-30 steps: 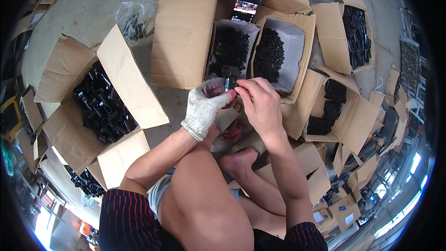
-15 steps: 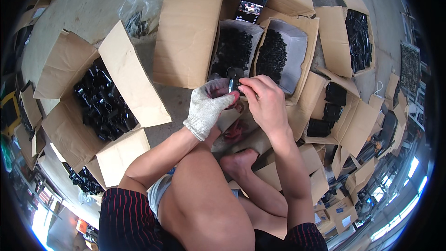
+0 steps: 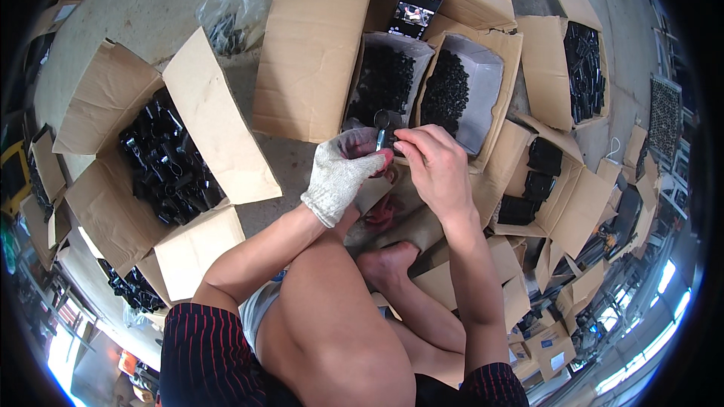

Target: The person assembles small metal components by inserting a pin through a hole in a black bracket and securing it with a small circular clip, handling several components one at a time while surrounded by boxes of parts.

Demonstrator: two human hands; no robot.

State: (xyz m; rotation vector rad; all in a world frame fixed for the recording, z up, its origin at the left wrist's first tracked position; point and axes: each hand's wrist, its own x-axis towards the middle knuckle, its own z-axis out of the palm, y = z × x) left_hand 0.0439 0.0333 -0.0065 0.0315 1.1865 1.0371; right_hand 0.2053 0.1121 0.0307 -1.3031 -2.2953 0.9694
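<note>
My left hand (image 3: 343, 173) wears a white knit glove with red fingertips and grips a small dark metal part (image 3: 382, 126) at the centre of the view. My bare right hand (image 3: 437, 166) pinches the same part from the right side. Both hands meet just in front of two open cardboard boxes (image 3: 483, 79) full of small black pieces. My bare knee and foot lie below the hands.
A large open box of black parts (image 3: 170, 162) sits at my left. A phone (image 3: 413, 9) leans on a box at the back. A clear bag of parts (image 3: 226, 22) lies on the concrete floor. More cartons of black parts (image 3: 584, 68) crowd the right side.
Both hands stay together on the small part; they shifted only slightly.
</note>
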